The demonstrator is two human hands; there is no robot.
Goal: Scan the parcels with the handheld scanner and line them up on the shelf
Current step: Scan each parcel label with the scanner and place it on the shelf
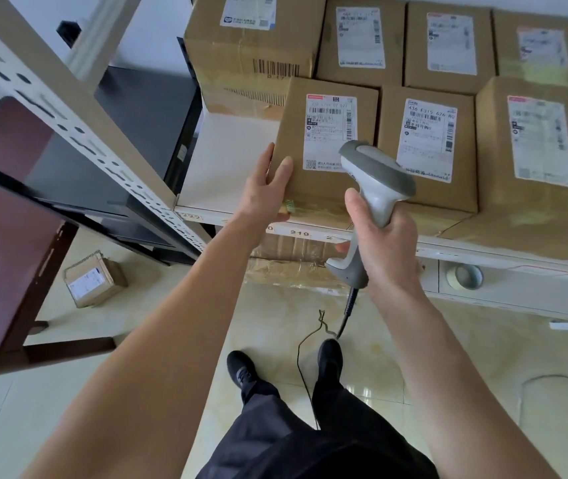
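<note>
Both bare forearms reach forward and up toward the shelf (310, 233). The left hand (268, 188) lies open, fingers straight, flat against the left side of the parcel (324, 146) at the shelf's front edge, thumb on its near face. The right hand (384, 236), just right of it, has fingers curled round the handle of the scanner (372, 188), whose head points at the parcel.

Bare shelf (227, 160) lies open at my left end, between the slotted upright (78, 98) and the parcel (324, 146) under my left hand (265, 191). Rightward, boxes (482, 98) crowd the board to its front edge.
</note>
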